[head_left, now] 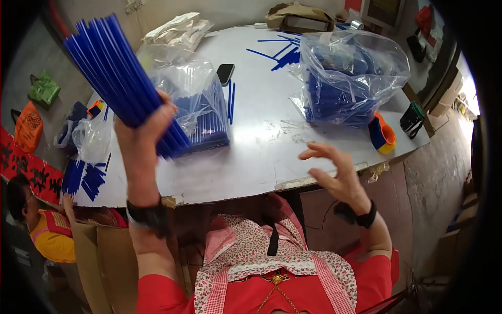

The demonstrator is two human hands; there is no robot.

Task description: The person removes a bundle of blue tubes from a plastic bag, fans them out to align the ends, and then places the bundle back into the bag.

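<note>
My left hand (148, 128) is wrapped round a thick bundle of long, thin blue plastic sticks (112, 73). The bundle is raised above the table's left side and leans to the upper left. Behind its lower end, a clear plastic bag (180, 68) lies open over more blue sticks (206, 118). My right hand (337, 175) hovers over the table's front edge, fingers apart and nothing in them. Beyond it, a second clear bag (350, 78) full of blue sticks rests on the right side.
On the white table (251, 157) are a phone (225, 74), loose sticks (285, 60), an orange-and-yellow ring-shaped thing (381, 133) and a dark green container (412, 119). A co-worker (52, 240) sits at the left by more sticks (93, 180). A cardboard box (112, 261) stands below.
</note>
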